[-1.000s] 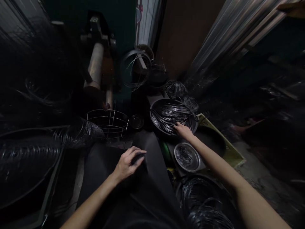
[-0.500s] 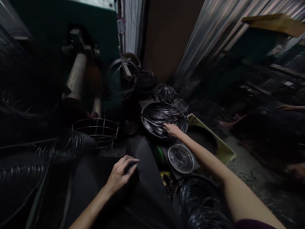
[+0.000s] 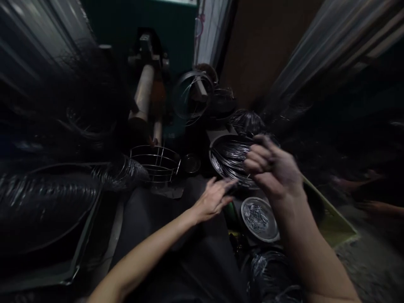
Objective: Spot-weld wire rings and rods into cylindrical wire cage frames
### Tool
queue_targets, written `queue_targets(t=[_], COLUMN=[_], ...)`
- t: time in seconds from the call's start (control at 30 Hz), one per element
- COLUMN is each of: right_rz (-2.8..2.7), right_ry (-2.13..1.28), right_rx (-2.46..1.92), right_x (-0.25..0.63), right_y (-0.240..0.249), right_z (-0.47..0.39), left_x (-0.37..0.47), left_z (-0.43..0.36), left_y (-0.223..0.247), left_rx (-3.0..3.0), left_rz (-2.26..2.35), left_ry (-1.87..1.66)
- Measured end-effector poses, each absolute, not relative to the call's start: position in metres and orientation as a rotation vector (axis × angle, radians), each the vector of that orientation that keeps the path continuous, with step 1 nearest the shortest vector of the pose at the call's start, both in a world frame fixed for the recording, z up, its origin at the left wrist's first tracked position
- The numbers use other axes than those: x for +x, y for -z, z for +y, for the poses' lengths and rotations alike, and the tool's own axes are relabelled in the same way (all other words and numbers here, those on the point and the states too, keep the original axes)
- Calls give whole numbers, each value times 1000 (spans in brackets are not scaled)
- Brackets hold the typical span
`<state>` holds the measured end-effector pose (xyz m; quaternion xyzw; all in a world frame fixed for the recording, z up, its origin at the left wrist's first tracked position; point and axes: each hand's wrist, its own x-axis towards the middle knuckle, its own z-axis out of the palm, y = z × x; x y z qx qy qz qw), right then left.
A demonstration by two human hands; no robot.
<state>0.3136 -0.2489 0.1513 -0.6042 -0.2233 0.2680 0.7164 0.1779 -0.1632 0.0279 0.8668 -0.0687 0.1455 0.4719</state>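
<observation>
My right hand (image 3: 276,168) is raised in front of a round basin (image 3: 212,162) that holds a bundle of shiny thin metal wires (image 3: 233,153). Its fingers are curled in, and whatever they hold is too thin or blurred to make out. To its left, my left hand (image 3: 216,195) is stretched toward the basin's near edge, fingers apart and smeared a little by motion, with nothing visible in it. A metal bowl (image 3: 259,219) of small metal pieces sits below my right hand, beside the forearm.
A round wire frame (image 3: 155,164) stands left of the basin. Coiled wire (image 3: 271,269) lies at the bottom right, near a yellow crate (image 3: 339,227). Behind is a green machine (image 3: 176,38) with a roller (image 3: 145,92). Another person's arm (image 3: 381,207) shows at far right.
My right hand has lifted off the wires in the basin and come up closer to me, now closed. My left hand has moved right toward the basin. The view has swung left.
</observation>
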Motion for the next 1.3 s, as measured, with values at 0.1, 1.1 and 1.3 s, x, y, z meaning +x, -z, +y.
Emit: queue_targets(t=[0.1, 1.1, 1.3], right_rz=[-567, -449, -550], right_ry=[-449, -936, -926], right_rx=[-1459, -1293, -1290], right_x=[305, 274, 262], right_y=[-159, -72, -62], right_z=[-242, -14, -7], left_x=[169, 88, 80], left_z=[-167, 62, 66], left_y=[-48, -23, -19], left_rx=[1895, 2566, 2455], left_rz=[-131, 631, 585], left_ry=[-305, -666, -743])
